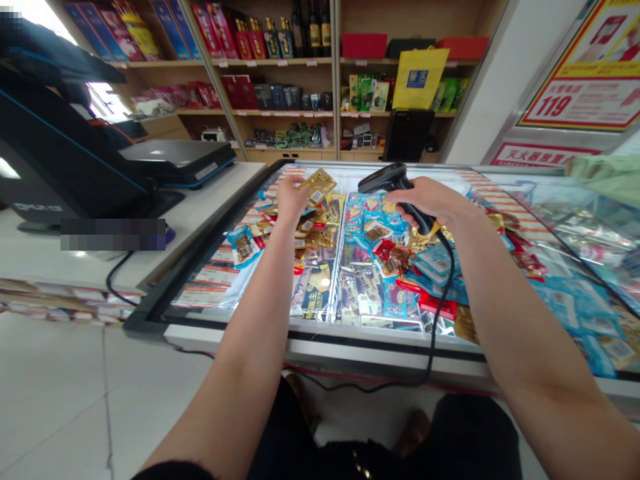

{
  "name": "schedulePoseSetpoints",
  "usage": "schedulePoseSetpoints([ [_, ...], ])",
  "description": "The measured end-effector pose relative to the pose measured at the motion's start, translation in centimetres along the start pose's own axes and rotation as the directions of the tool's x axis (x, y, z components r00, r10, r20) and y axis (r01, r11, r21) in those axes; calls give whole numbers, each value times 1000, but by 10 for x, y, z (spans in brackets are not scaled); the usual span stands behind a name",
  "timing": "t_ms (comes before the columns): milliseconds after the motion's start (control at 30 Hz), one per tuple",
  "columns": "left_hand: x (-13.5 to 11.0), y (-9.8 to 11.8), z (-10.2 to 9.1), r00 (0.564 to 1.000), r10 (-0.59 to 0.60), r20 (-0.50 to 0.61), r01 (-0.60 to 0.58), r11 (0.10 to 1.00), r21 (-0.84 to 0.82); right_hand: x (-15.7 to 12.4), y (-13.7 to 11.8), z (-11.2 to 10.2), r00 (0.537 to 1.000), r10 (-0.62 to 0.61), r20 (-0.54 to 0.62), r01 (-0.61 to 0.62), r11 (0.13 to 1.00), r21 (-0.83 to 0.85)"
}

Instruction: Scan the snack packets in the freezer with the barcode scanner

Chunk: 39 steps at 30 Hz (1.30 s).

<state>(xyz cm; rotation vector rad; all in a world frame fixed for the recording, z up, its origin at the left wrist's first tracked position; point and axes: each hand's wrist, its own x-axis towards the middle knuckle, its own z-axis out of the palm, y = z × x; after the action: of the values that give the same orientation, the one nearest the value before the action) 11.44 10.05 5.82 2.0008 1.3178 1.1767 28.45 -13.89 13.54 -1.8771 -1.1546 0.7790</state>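
Observation:
My left hand (pixel 291 199) pinches a gold snack packet (pixel 320 187) by its left edge, with a barcode label facing up. Closed around the handle of a black barcode scanner (pixel 384 179) is my right hand (pixel 425 199); the scanner's head points left, toward the packet but apart from it. Under the left hand lies a pile of gold and red packets (pixel 320 238) on the glass top. A blue packet (pixel 243 247) sits at that pile's left side. Blue packets (pixel 434 267) and red ones are heaped below the right hand.
The glass-topped freezer (pixel 370 341) holds colourful packs under its lid. From the scanner a black cord (pixel 445 300) hangs over the front edge toward the floor. A weighing scale (pixel 177 160) stands on the left counter (pixel 220 193). Stocked shelves (pixel 280 60) line the back.

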Motion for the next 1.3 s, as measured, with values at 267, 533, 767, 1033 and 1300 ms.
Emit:
schedulePoseSetpoints([
  [267, -6, -17, -44, 988, -113, -101, 140, 941, 308, -2, 5, -14, 996, 37, -82, -28, 993, 114],
  [533, -20, -5, -35, 997, -61, -49, 78, 820, 567, 0, 6, -21, 993, 41, -111, -30, 995, 98],
  [767, -60, 48, 8, 910, 139, 392, -335, 804, 491, -4, 4, -27, 985, 64, -157, -48, 994, 103],
  [1033, -92, 75, 45, 659, 65, 749, -528, 749, 399, -10, 8, -45, 965, 70, -254, -29, 986, 163],
  [1300, -99, 82, 70, 699, 118, 705, -451, 838, 307, -11, 7, -50, 960, 54, -275, -7, 986, 168],
])
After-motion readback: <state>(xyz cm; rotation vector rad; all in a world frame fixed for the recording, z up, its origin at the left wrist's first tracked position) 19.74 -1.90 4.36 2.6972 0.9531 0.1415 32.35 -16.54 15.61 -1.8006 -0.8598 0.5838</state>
